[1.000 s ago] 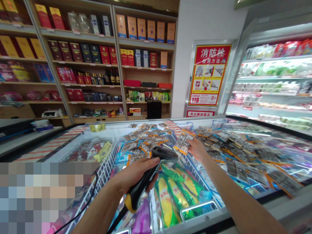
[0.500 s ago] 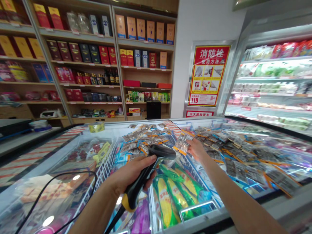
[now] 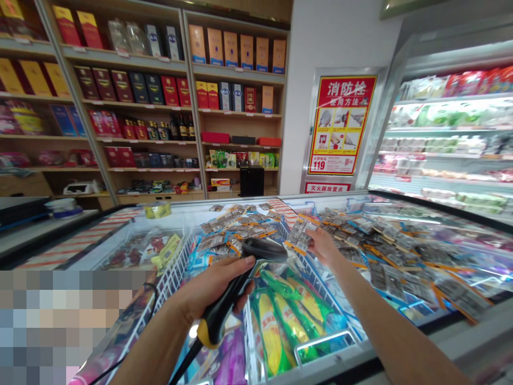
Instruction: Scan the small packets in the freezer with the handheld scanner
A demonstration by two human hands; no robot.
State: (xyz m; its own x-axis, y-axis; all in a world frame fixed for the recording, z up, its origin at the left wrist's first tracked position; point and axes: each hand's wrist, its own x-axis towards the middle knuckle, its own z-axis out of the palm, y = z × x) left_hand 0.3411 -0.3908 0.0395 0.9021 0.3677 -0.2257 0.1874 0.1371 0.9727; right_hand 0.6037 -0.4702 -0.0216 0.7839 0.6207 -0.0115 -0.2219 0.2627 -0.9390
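Observation:
My left hand (image 3: 216, 283) is wrapped round the grip of a black and yellow barcode scanner (image 3: 212, 326), its head tipped toward the right. Between the fingers and thumb of my right hand (image 3: 323, 246) is a small grey and orange packet (image 3: 300, 234), held up just beyond the scanner head. Many like packets (image 3: 385, 240) lie spread on the freezer's glass to the right, and another heap (image 3: 240, 227) lies behind the scanner. Below my hands, yellow and green corn-shaped packs (image 3: 280, 321) fill a white wire basket (image 3: 320, 355).
The scanner's black cable runs off at lower left. A yellow tape roll (image 3: 157, 210) sits on the freezer's far left edge. Shelves of boxed goods (image 3: 240, 69) stand behind, beside a red poster (image 3: 342, 125). At right is a lit refrigerated display (image 3: 449, 128). The lower left corner is pixelated.
Both hands keep nearly the same pose, with the scanner and packet still held. The scanner has shifted very slightly left. The lower left corner is now covered by blurred blocks.

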